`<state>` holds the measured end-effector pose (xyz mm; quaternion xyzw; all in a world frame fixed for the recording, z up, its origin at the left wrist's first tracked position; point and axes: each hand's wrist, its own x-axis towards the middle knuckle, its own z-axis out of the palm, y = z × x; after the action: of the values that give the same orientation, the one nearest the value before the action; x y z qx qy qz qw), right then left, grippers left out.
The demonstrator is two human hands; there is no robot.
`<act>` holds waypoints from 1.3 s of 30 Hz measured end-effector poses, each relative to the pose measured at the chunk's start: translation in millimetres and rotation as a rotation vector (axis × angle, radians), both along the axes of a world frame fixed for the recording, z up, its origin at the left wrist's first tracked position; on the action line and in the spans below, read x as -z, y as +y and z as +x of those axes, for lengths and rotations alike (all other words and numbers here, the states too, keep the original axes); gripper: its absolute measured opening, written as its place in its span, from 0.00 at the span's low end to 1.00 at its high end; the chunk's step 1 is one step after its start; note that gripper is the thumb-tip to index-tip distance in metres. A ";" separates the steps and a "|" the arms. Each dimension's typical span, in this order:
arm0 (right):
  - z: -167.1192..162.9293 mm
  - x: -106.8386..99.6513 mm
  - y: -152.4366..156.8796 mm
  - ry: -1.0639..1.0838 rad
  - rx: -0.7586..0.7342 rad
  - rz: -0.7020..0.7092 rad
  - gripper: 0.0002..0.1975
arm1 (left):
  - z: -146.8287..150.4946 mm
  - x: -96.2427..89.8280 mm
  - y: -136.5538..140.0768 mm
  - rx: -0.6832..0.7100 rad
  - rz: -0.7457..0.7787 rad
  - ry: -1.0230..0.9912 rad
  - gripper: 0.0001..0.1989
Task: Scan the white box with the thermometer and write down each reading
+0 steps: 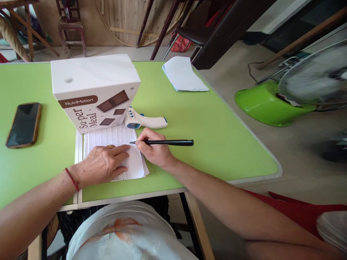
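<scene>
A sheet of paper, densely covered in handwriting on its left part and blank towards its right edge, lies near the front of the green table. My left hand rests flat on it, fingers stretched out. A black pen is pinched in my right hand, its tip pointing left at the paper beside my left fingertips. Just beyond the sheet stands a white NutriMotion box, which hides the paper's far edge. A white and blue infrared thermometer lies against the box's right side, above my right hand.
A phone lies on the table at the left. Folded white paper sits near the far right edge. On the floor to the right are a green plastic stool and a fan. A small wooden chair stands behind.
</scene>
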<state>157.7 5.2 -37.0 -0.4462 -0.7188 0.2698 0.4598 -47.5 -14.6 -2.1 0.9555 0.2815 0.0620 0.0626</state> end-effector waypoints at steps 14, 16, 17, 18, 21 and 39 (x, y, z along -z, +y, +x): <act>1.2 1.0 0.4 0.016 0.053 -0.019 0.07 | 0.0 1.1 0.3 -0.001 0.015 -0.004 0.12; 1.0 1.4 0.5 0.022 0.047 -0.013 0.08 | 0.0 0.9 0.2 -0.002 0.012 -0.007 0.12; 0.9 1.6 0.6 0.026 0.044 -0.010 0.08 | 0.0 0.8 0.1 -0.002 0.010 -0.007 0.12; 0.7 1.7 0.6 0.029 0.040 -0.008 0.08 | 0.0 0.6 0.0 -0.003 0.009 -0.006 0.12; 0.3 1.8 0.7 0.034 0.030 -0.003 0.08 | 0.2 0.3 -0.4 -0.003 0.010 -0.007 0.12; -0.4 -1.6 0.3 -0.014 0.044 0.013 0.08 | 0.4 -1.1 -0.1 -0.007 -0.022 0.003 0.12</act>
<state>157.3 5.4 -35.4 -0.4609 -0.7136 0.2517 0.4638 -47.1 -14.7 -1.1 0.9538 0.2859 0.0576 0.0723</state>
